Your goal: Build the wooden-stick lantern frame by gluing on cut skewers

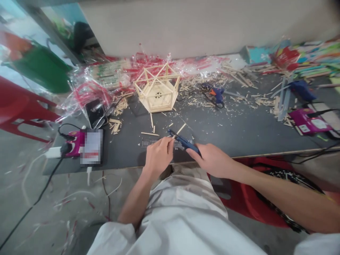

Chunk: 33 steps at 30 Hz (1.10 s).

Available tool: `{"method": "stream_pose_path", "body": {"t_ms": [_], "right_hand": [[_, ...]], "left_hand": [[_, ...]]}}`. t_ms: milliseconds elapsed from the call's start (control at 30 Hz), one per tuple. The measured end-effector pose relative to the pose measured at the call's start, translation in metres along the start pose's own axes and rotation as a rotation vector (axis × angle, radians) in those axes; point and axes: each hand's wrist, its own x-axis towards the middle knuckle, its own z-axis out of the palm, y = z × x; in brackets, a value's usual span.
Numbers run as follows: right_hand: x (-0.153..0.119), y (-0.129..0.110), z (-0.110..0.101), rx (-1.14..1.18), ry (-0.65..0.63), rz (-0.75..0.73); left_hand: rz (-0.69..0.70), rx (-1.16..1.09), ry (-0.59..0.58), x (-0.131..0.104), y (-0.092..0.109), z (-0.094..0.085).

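Note:
My right hand (208, 157) is wrapped round the handle of a dark blue cutting tool (183, 141), whose tip points up and left. Between the pinched fingers of my left hand (160, 154) is a small wooden stick (174, 136), its end at the tool's jaws. Under both hands lies a clear ruler (148, 142) near the table's front edge. Loose sticks (150, 134) rest just beyond it. Farther back stands a hexagonal stick model (158, 95) with an open frame on top.
On the left are a phone (95, 112), a device with a lit screen (91, 147) and a purple power strip (75, 143). A blue glue gun (217, 95) lies among wood scraps. Another purple box (309, 121) is at right. Plastic wrappers (148, 58) line the back.

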Motion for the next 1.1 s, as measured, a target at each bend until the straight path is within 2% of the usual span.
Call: {"method": "stream_pose_path", "body": {"t_ms": [200, 400, 467, 567, 667, 767, 833, 933, 1033, 1100], "right_hand": [[-0.001, 0.003, 0.012, -0.095, 0.090, 0.026], [-0.005, 0.021, 0.011, -0.139, 0.169, 0.102], [-0.006, 0.032, 0.013, -0.184, 0.243, 0.171], [-0.005, 0.052, 0.017, -0.254, 0.432, 0.218], [0.001, 0.072, 0.023, -0.328, 0.595, 0.196], [0.011, 0.086, 0.029, -0.395, 0.643, 0.126], [0.016, 0.088, 0.032, -0.405, 0.637, 0.067], [0.023, 0.084, 0.028, -0.357, 0.621, -0.002], [0.033, 0.079, 0.008, -0.274, 0.589, -0.002], [0.047, 0.078, -0.011, -0.214, 0.590, 0.075]], "left_hand": [[0.050, -0.016, 0.129, -0.004, 0.001, -0.004], [0.047, 0.023, 0.121, 0.011, -0.016, -0.015], [0.052, 0.038, 0.066, 0.024, -0.028, -0.019], [0.086, 0.064, -0.126, 0.050, -0.044, -0.021], [0.122, 0.139, -0.292, 0.076, -0.054, -0.017], [0.137, 0.226, -0.400, 0.094, -0.059, -0.005], [0.132, 0.232, -0.433, 0.100, -0.063, 0.003], [0.126, 0.164, -0.423, 0.104, -0.071, 0.013], [0.136, 0.078, -0.377, 0.102, -0.079, 0.019], [0.131, 0.034, -0.360, 0.101, -0.081, 0.020]]}}
